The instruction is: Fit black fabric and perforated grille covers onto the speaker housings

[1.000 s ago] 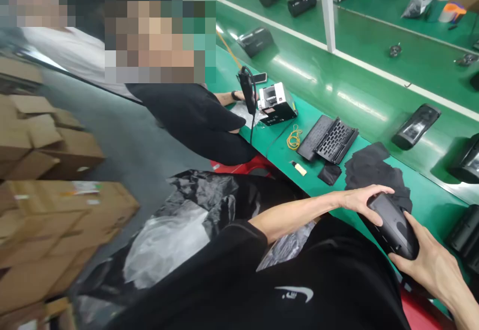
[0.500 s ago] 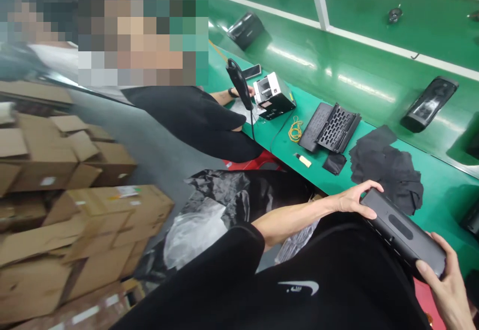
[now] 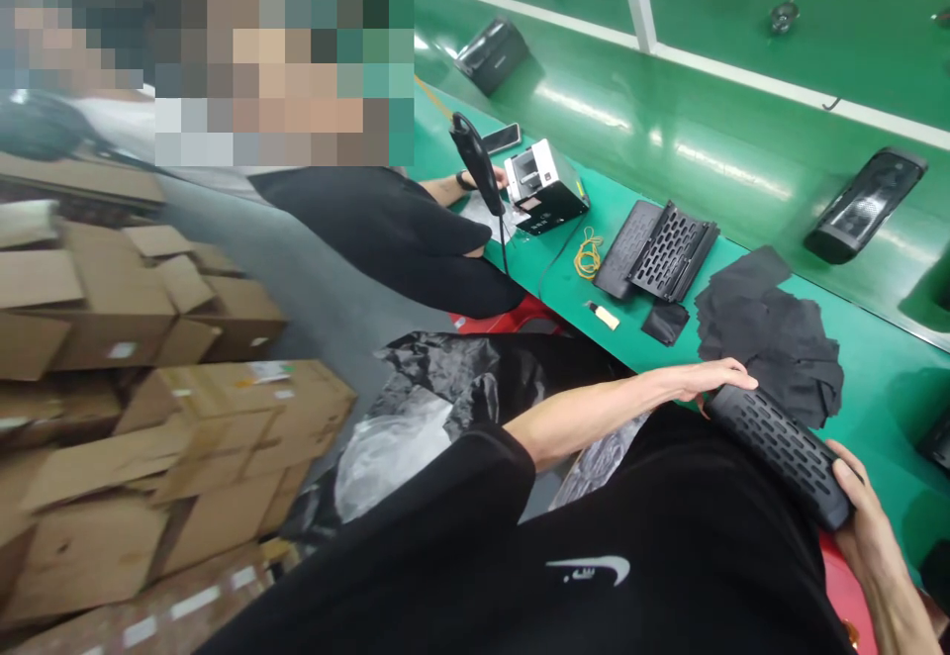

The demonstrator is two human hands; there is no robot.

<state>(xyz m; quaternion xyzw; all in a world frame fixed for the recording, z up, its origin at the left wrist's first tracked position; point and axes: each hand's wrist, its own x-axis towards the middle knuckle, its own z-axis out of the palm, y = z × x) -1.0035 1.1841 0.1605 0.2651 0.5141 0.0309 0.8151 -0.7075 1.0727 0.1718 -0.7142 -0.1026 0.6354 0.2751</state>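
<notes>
I hold a long black speaker (image 3: 779, 453) with a perforated grille across my lap, near the edge of the green bench (image 3: 876, 378). My left hand (image 3: 702, 381) rests at its left end, fingers stretched over the end. At the right end my right hand (image 3: 865, 521) cups the speaker from below, thumb on its end. A pile of black cloth pieces (image 3: 772, 333) lies on the bench just beyond the speaker.
Black grille panels (image 3: 657, 254), a yellow cord (image 3: 588, 257) and a white-and-black device (image 3: 544, 185) lie further left. A seated co-worker (image 3: 401, 230) works beside a hanging black tool (image 3: 479, 165). More speakers (image 3: 865, 205) ride the conveyor. Cardboard boxes (image 3: 148, 408) and plastic bags (image 3: 416, 427) fill the floor.
The speaker has turned in my hands: its smooth side showed before, its perforated grille faces up now. My left fingers have flattened over the end.
</notes>
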